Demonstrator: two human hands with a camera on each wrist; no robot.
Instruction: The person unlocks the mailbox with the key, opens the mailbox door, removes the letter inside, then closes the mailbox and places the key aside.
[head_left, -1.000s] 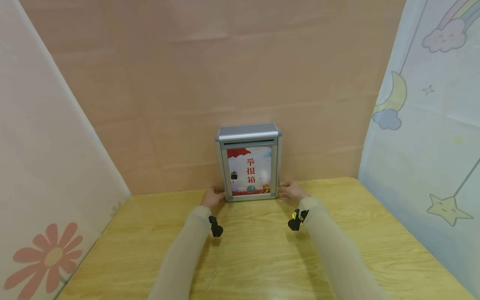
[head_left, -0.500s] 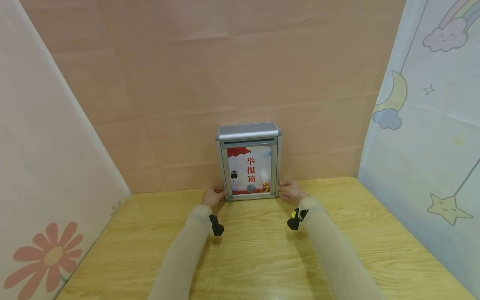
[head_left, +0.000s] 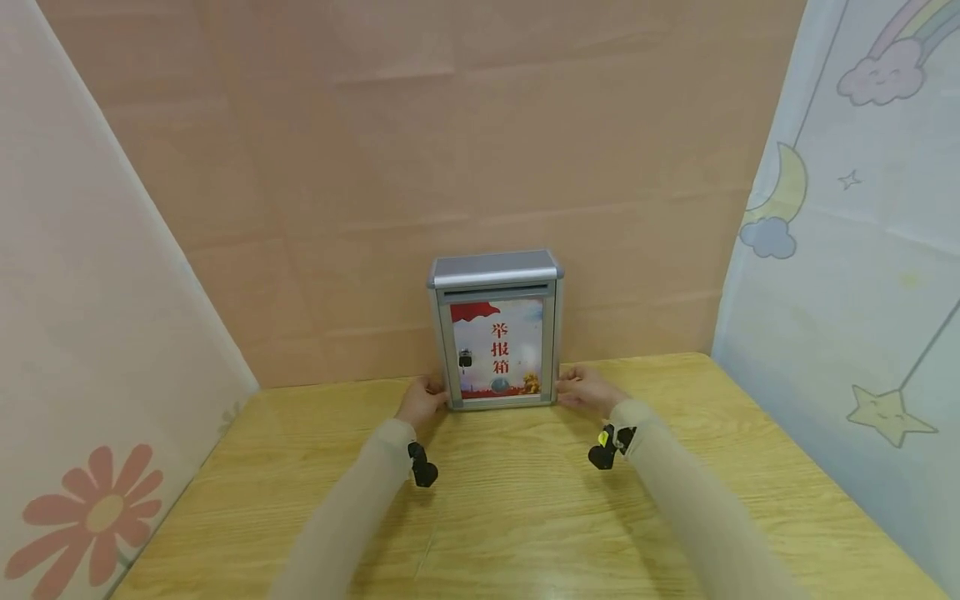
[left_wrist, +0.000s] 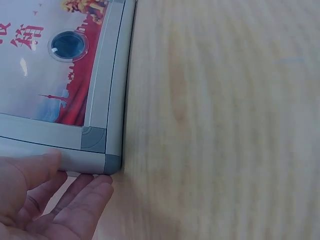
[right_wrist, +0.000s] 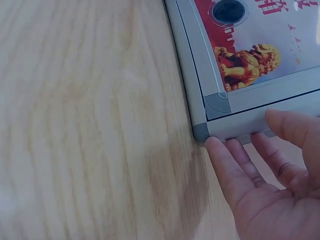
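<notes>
A silver metal report box [head_left: 496, 292] stands upright at the back of the table, with a letter slot under its lid. Its front panel bears red characters, and a small lock [head_left: 466, 358] sits at the panel's left edge. My left hand [head_left: 422, 402] touches the box's lower left side; in the left wrist view its thumb [left_wrist: 47, 164] and fingertips lie along the side wall near the bottom corner. On the opposite side, my right hand [head_left: 591, 390] has its fingers [right_wrist: 227, 165] extended against the lower right side. Neither hand wraps round the box.
The wood-grain table [head_left: 502, 517] reaches back to a tan backdrop [head_left: 337, 167] just behind the box. White panels with a red flower [head_left: 105, 512] and a yellow star [head_left: 888, 417] flank it. Each wrist carries a small black camera [head_left: 422, 467].
The box has shifted slightly toward me from the back of the table, with both hands staying at its sides. My forearms have spread a little apart.
</notes>
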